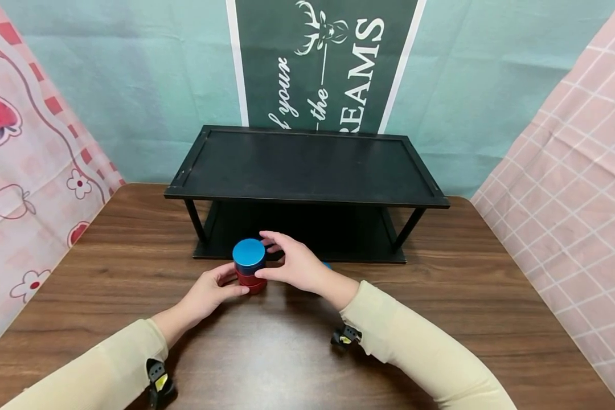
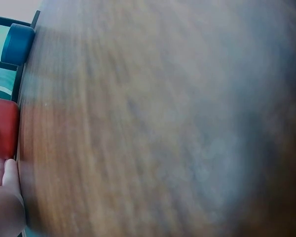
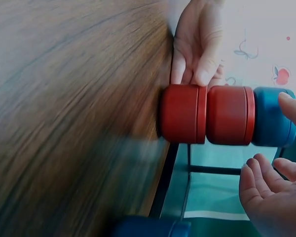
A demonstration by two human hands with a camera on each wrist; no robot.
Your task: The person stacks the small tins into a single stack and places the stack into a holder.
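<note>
Three round lidded tins stand in one upright stack on the table. The lower red tin [image 3: 180,113] is at the bottom, the upper red tin [image 3: 229,115] sits on it, and a blue tin [image 1: 249,253] tops them. My left hand [image 1: 210,290] holds the lower red tin from the left, thumb in front and fingers along its side. My right hand [image 1: 299,265] is around the right of the blue tin. Its thumb touches that tin, while the other fingers stay spread and apart from it in the right wrist view. A second blue tin [image 2: 18,44] stands behind my right hand.
A black two-level rack [image 1: 307,165] stands at the back of the wooden table [image 1: 456,319], just behind the stack. Its lower shelf [image 1: 307,228] lies near the table surface. Cloths hang at the back and both sides.
</note>
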